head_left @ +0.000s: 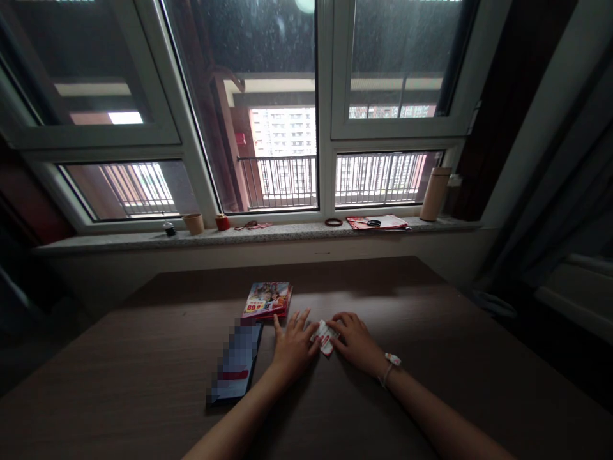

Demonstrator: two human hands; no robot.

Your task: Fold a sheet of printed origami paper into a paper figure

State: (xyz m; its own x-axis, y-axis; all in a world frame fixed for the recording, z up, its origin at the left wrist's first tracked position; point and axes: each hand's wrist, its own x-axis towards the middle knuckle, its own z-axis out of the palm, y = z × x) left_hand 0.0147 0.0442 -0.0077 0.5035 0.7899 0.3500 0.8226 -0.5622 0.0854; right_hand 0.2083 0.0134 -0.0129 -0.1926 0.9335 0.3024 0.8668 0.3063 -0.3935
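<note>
A small folded piece of paper (326, 338), white with red printing, lies on the table between my two hands. My left hand (294, 342) rests at its left side, thumb and index finger on the paper and the other fingers spread on the table. From the right, my right hand (357, 342) grips the paper's edge with curved fingers and thumb. A bracelet (393, 360) circles my right wrist. Left of my left hand lies a phone (239, 364), its screen partly blurred out. Just behind it sits a stack of colourful printed leaflets (268, 299).
The brown table (143, 358) reaches toward a stone windowsill (287, 231). On the sill stand a paper cup (193, 223), a small red jar (223, 222), a dark bottle (169, 228) and a tall flask (435, 195). Scissors (372, 223) lie on printed sheets (395, 222).
</note>
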